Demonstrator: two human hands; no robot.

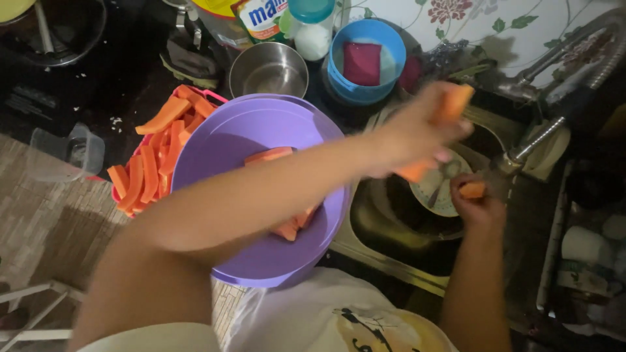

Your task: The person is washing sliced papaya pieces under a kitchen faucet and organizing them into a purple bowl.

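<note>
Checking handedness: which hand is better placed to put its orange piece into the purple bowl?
Probably the left hand: it holds a long orange piece nearer the purple bowl, its arm crossing above it. The right hand, holding a small piece, sits farther, over the sink.

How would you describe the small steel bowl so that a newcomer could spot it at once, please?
Start at the big purple bowl in the middle. Just behind its far rim, left of the blue tub, sits the steel bowl. It is the only bare metal bowl there, shiny and empty.

We see a dim kitchen with a dark counter [130, 85], a floral wall covering [508, 23], and a pale woven floor mat [45, 215] below.
</note>
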